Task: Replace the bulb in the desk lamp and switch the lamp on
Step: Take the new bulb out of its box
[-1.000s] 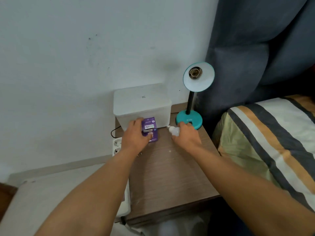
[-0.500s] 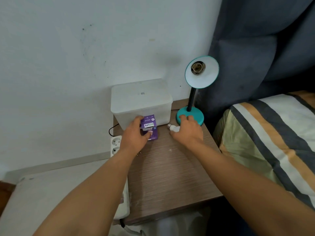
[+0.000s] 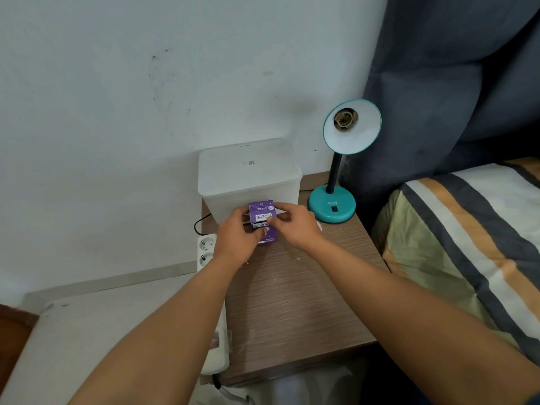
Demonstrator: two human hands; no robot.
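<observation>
Both hands are meeting over a small purple bulb box (image 3: pixel 262 222) printed with the word ECOLINK, at the back of a wood-grain bedside table (image 3: pixel 295 305); the left hand (image 3: pixel 240 238) is wrapping around the box's left side and lower edge, fingers curled, thumb lying across its front; the right hand (image 3: pixel 293 226) is reaching in from the right, its fingertips (image 3: pixel 271 220) pinching at the front face near the top flap, the other fingers partly folded. The box is standing just in front of a translucent white lidded container (image 3: pixel 248 176), which is sitting against the wall (image 3: pixel 146 83); whether the box is resting on the table or being lifted slightly, I cannot tell.

To the right of the hands, a teal desk lamp (image 3: pixel 336 182) is standing on the table's back corner; its round base (image 3: pixel 332 206) is showing the letters ATN and a small black switch (image 3: pixel 335 209); a black flexible neck is rising to the shade (image 3: pixel 352 127), which is tilting toward the camera and showing a bare socket (image 3: pixel 345 118) with no bulb in it. A small bit of white is peeking out just past the right hand's knuckles, too hidden to identify.

A white power strip (image 3: pixel 206 249) is hanging along the table's left edge, a black cable looping above it; a striped bedcover (image 3: pixel 467 244) is lying at right beneath a dark blue curtain (image 3: pixel 453 83).
</observation>
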